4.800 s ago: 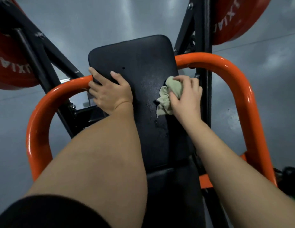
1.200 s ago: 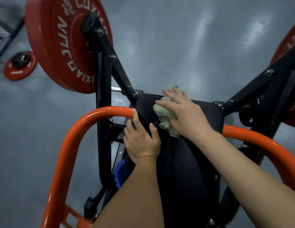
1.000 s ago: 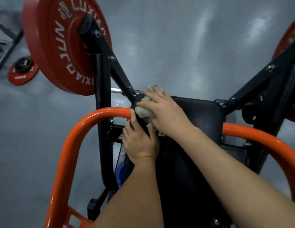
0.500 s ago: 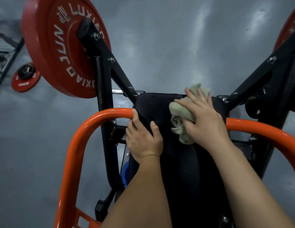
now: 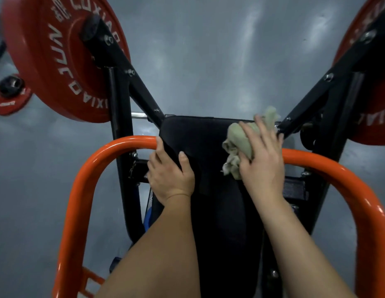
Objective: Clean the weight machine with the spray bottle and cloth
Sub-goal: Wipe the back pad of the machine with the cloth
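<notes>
Cloth [image 5: 239, 143] is a pale green wad bunched up under my right grip [image 5: 262, 158]. The fingers are curled over it, pressing it onto the top right corner of the black pad [image 5: 200, 134]. A bit pokes out past the fingertips and the rest hangs out on the thumb side.

Left grip [image 5: 170, 175] is clamped on the pad's left edge, thumb on the face and fingers round the side, just beside the orange bar [image 5: 80, 190].

Big red weight plate [image 5: 47, 61] sits up and left of the left grip, and another red plate [image 5: 376, 117] is off right of the right grip. Something blue [image 5: 147, 220] is below the left grip, can't tell what.
</notes>
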A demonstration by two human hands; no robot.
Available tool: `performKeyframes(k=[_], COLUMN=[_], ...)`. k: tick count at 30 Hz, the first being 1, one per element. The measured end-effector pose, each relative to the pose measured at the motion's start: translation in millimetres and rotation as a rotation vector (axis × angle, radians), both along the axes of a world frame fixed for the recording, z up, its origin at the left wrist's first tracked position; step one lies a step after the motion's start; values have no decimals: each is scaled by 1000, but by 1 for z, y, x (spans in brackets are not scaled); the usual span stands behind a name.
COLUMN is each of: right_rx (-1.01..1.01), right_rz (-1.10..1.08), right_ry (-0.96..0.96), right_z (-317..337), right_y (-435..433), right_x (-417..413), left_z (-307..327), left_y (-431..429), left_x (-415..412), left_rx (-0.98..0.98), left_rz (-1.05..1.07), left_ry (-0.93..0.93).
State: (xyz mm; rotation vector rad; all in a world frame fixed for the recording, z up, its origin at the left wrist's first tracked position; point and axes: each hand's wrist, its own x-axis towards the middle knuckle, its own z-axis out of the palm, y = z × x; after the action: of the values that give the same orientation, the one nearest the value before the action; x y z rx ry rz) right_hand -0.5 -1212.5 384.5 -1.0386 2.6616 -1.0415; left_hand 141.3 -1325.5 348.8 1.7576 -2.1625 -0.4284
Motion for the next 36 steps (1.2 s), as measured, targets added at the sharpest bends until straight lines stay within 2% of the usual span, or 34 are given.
performKeyframes(k=[2, 5, 7, 9, 14, 21, 25, 29, 36], right_rx=[-37, -109, -83, -24, -39, -116, -84, -135, -81], right_rz=[-100, -225, -134, 7, 82, 5, 189, -11, 1], right_ry=[-36, -138, -138, -53, 152, 107, 116, -73, -2], right_z=[2, 13, 14, 8, -9, -41, -38, -23, -49], right_y=[7, -34, -59, -71, -37, 37, 39, 29, 67], right_x=[-2, -11, -13, -8, 27, 114, 103, 70, 152], left_z=[1, 2, 3, 2, 1, -1, -4, -6, 7], left_y=[0, -2, 0, 0, -1, -1, -4, -6, 0], left_x=[0, 0, 1, 1, 2, 1, 6, 7, 9], left_rx=[8, 11, 17, 12, -13, -32, -32, -35, 43], left_rz=[-1, 11, -5, -12, -24, -34, -72, -84, -90], left_ry=[3, 0, 15, 27, 13, 35, 78, 35, -10])
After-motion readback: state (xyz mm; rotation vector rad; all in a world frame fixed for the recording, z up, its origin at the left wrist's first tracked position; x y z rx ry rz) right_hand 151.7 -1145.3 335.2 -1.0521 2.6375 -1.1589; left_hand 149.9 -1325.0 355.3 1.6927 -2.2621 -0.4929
